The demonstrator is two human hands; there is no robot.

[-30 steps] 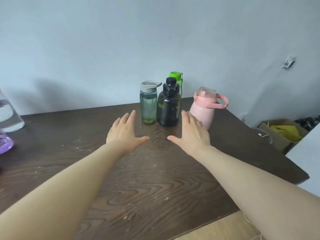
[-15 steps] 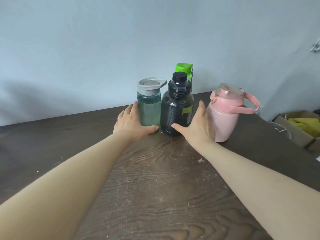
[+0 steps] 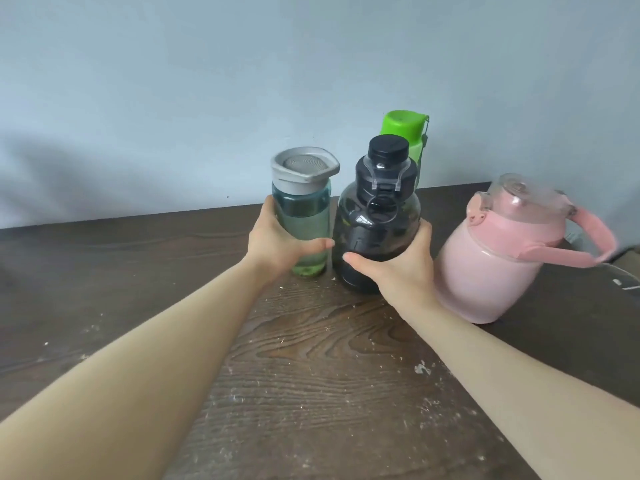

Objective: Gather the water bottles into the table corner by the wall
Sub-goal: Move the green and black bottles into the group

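Observation:
Several bottles stand on the dark wooden table (image 3: pixel 311 368) close to the wall. My left hand (image 3: pixel 277 244) wraps the lower part of a teal bottle with a grey lid (image 3: pixel 304 206). My right hand (image 3: pixel 398 268) grips the round black bottle (image 3: pixel 377 220) beside it, thumb across its front. A green-capped bottle (image 3: pixel 405 129) rises behind the black one, mostly hidden. A pink jug with a handle (image 3: pixel 502 258) stands to the right, apart from my right hand.
The pale blue wall (image 3: pixel 242 81) runs right behind the bottles. The table's right edge drops off just past the pink jug, where a cable (image 3: pixel 623 282) shows below. Pale crumbs dot the tabletop.
Both hands moved forward from flat on the table and closed around the teal and black bottles. My head came nearer, so the bottles look larger.

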